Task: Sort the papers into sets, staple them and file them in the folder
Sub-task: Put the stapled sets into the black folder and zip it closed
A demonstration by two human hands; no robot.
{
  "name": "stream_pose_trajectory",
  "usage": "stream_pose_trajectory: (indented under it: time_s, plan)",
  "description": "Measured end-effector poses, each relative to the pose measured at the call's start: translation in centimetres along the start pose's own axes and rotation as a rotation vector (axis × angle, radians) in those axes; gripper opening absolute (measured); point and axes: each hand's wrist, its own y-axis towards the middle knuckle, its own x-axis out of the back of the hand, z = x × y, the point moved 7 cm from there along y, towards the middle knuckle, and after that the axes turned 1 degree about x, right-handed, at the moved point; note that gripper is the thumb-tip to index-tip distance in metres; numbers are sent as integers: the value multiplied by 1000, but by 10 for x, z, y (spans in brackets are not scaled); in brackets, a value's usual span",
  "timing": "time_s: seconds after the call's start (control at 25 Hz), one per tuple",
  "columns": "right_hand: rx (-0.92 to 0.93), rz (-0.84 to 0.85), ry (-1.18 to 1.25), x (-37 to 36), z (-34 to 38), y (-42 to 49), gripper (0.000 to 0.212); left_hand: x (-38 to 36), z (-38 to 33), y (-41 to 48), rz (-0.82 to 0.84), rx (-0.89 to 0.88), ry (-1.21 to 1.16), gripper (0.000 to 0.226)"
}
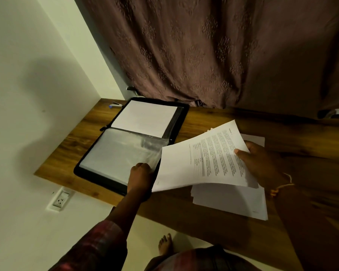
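- A brown wood counter (233, 118) stands against a white wall (27, 75). A brown curtain (204, 45) hangs behind it.
- A black folder (98, 181) lies open on the left part of the counter.
- The far half of the folder holds a white sheet (145, 118).
- The near half shows a clear sleeve (115, 153).
- The left hand (141, 173) holds the near right corner of the clear sleeve with curled fingers.
- The right hand (260, 163) grips a set of papers (204, 159) with print on it, thumb on top.
- This set is up in the air and tilted. Its left edge is just beside the folder.
- Under it, a pile of papers (233, 202) lies flat on the counter.
- A small stapler (115, 104) sits at the far left corner of the counter, just beside the folder.
- An orange thread (282, 185) goes round the right wrist.
- A wall socket (60, 199) is on the wall under the counter.
- A bare foot (164, 243) stands on the floor.
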Motion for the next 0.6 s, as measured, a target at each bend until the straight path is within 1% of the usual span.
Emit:
stream_pose_trajectory:
  time_s: [0.08, 0.16, 0.24, 0.36, 0.52, 0.6]
  plan:
    - [-19, 29, 38, -7, -2, -1, 19, 1, 4, 2, -4, 65, 27, 20]
    - [-38, 52, 62, -13, -5, 0, 23, 4, 10, 4, -6, 155, -31, 22]
    - [-56, 72, 91, -16, -9, 2, 27, 9, 13, 7, -31, 202, -110, 21]
    - [-80, 95, 127, -17, -12, 3, 29, 17, 19, 11, -78, 232, -215, 18]
    - [-117, 115, 165, -18, -14, 5, 26, 24, 25, 15, -134, 277, -290, 32]
    - [-135, 126, 184, -18, -17, 6, 24, 28, 23, 16, -155, 275, -300, 28]
